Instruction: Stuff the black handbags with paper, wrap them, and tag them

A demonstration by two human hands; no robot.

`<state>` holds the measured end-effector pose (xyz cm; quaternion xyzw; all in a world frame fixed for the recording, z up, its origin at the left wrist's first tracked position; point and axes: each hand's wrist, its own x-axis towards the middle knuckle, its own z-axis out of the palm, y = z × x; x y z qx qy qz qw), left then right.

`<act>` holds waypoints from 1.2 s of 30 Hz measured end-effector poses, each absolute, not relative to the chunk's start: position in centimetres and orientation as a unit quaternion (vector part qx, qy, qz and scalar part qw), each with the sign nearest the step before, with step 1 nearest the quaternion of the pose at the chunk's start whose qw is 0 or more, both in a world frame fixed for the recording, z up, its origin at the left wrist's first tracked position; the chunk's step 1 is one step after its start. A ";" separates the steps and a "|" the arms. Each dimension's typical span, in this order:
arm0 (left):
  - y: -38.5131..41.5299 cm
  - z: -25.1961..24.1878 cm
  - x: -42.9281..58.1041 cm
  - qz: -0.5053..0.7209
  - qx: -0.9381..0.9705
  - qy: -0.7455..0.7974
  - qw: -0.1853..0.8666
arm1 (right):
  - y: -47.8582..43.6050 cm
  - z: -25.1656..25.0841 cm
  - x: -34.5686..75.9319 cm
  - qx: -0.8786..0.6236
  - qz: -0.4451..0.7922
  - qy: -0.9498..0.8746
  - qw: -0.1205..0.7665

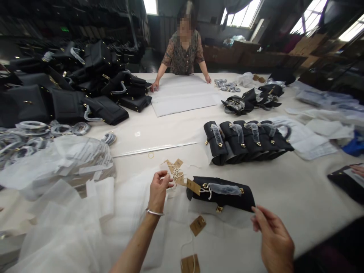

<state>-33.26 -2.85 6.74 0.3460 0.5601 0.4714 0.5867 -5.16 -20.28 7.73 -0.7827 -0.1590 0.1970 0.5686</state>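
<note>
A black handbag (227, 199) with a wrapped handle and gold fittings lies on thin white paper. One brown tag (193, 187) is tied by white string at its left end. My right hand (274, 237) has thumb and fingers closed at the bag's right corner. Left of the bag, my left hand (159, 189) hovers by a small heap of tags and white strings (176, 172); its fingers are bent and partly apart, with nothing seen in them. Two more tags on string, one of them a brown tag (197, 226), lie in front of the bag.
Several wrapped-handle bags (247, 142) stand in a row behind. Black bags (68, 102) are piled at left above plastic wrap (62, 163) and white sheets. A person (184, 49) across the table touches a white board (182, 94). Another person's hand (357, 169) is at far right.
</note>
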 end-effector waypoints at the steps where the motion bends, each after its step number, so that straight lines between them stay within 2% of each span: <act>1: -3.5 6.0 -33.4 0.455 0.333 0.561 0.606 | -20.4 7.4 -3.4 -0.791 0.175 -0.182 0.558; 3: -6.2 4.2 -32.6 0.360 0.328 0.550 0.678 | -19.9 6.6 -0.1 -0.790 0.216 -0.256 0.514; 6: -11.1 0.9 -29.8 0.153 0.338 0.474 0.798 | -17.4 6.1 3.3 -0.742 0.380 -0.383 0.398; 10: -14.3 -1.9 -25.4 0.184 0.290 0.463 0.817 | -13.6 7.7 4.3 -0.714 0.490 -0.430 0.255; 13: -13.8 -2.4 -23.4 0.244 0.230 0.463 0.820 | -12.4 9.4 3.1 -0.721 0.461 -0.474 0.208; 19: -10.6 -1.1 -24.1 0.352 0.201 0.488 0.773 | -12.5 9.3 -1.1 -0.714 0.349 -0.574 0.199; 24: -3.0 1.6 -24.9 0.416 0.286 0.435 0.745 | -8.0 9.1 -3.3 -0.721 0.309 -0.553 0.281; 27: 2.1 2.0 -24.3 0.426 0.346 0.470 0.692 | -3.3 8.8 -3.9 -0.738 0.309 -0.489 0.347; 30: 4.6 1.3 -24.4 0.389 0.465 0.519 0.603 | 0.3 8.0 -3.7 -0.755 0.327 -0.437 0.363; 32: 4.6 0.5 -25.5 0.355 0.588 0.544 0.483 | 1.3 7.9 -3.2 -0.761 0.336 -0.432 0.348; 34: 3.8 -0.4 -27.3 0.297 0.706 0.561 0.313 | 1.0 8.6 -2.8 -0.775 0.321 -0.443 0.316; 36: 3.0 -1.3 -29.4 0.227 0.768 0.574 0.170 | 0.3 10.5 -3.0 -0.803 0.230 -0.473 0.281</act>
